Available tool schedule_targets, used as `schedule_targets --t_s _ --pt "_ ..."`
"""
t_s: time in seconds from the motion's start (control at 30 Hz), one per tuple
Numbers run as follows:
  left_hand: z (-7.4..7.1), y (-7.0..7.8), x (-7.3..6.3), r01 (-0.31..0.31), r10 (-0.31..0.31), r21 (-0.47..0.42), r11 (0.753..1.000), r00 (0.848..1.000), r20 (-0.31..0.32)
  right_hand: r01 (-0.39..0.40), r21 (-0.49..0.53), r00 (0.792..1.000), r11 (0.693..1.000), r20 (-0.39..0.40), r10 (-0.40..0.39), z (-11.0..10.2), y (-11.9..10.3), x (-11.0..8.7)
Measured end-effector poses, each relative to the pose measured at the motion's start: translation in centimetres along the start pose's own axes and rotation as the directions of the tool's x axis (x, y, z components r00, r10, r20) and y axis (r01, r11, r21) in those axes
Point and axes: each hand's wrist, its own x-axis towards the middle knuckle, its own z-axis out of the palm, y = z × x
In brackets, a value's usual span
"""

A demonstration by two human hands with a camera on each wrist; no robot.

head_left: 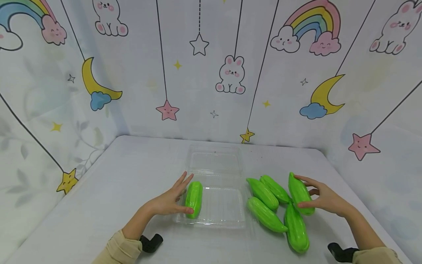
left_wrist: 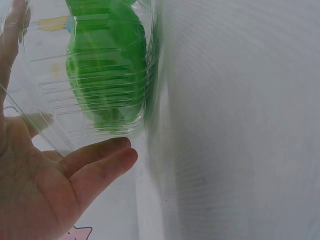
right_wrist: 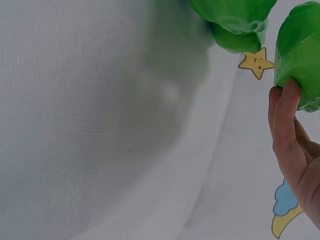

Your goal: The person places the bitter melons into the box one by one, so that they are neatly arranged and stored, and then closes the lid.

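A clear plastic clamshell box [head_left: 217,222] lies with its lid [head_left: 215,161] folded back. At the left inside it is one glossy green gourd [head_left: 194,200], also visible through the ribbed wall in the left wrist view. My left hand [head_left: 169,200] is at the box's left side, fingers spread and fairly straight, its thumb by the gourd's near end. To the right, my right hand [head_left: 324,198] pinches another green gourd [head_left: 298,192] between thumb and fingers, tilted over the pile. In the right wrist view, fingertips press against that gourd [right_wrist: 300,55].
Several more green gourds lie between the box and my right hand, among them a near one [head_left: 296,231] and a left one [head_left: 265,214]. The white table [head_left: 99,198] meets a patterned cloth backdrop [head_left: 138,73] behind and at both sides.
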Motion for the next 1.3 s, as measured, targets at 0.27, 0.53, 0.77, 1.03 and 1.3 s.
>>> schedule_targets --t_s 0.27,0.53,0.77,1.03,1.3 --pt "0.0 -0.1 0.1 0.002 -0.002 0.005 1.0 1.0 -0.002 0.016 0.006 1.0 1.0 -0.011 -0.016 0.3 -0.6 0.4" --pt "0.1 -0.1 0.1 0.002 -0.002 0.005 1.0 1.0 -0.002 -0.002 -0.024 0.999 1.0 -0.037 0.001 0.9 -1.4 0.7" --pt "0.0 -0.1 0.1 0.003 -0.003 0.009 1.0 1.0 -0.003 -0.007 -0.056 0.999 0.998 -0.049 0.004 1.3 -1.9 1.0" --pt "0.1 0.0 0.0 0.006 -0.006 0.004 1.0 1.0 -0.002 0.004 -0.047 0.999 0.999 -0.047 -0.006 1.7 -2.8 1.0" --pt "0.0 0.0 0.0 0.001 -0.001 -0.002 1.0 1.0 0.001 0.015 -0.069 0.998 0.998 -0.054 -0.019 2.2 -3.7 1.3"
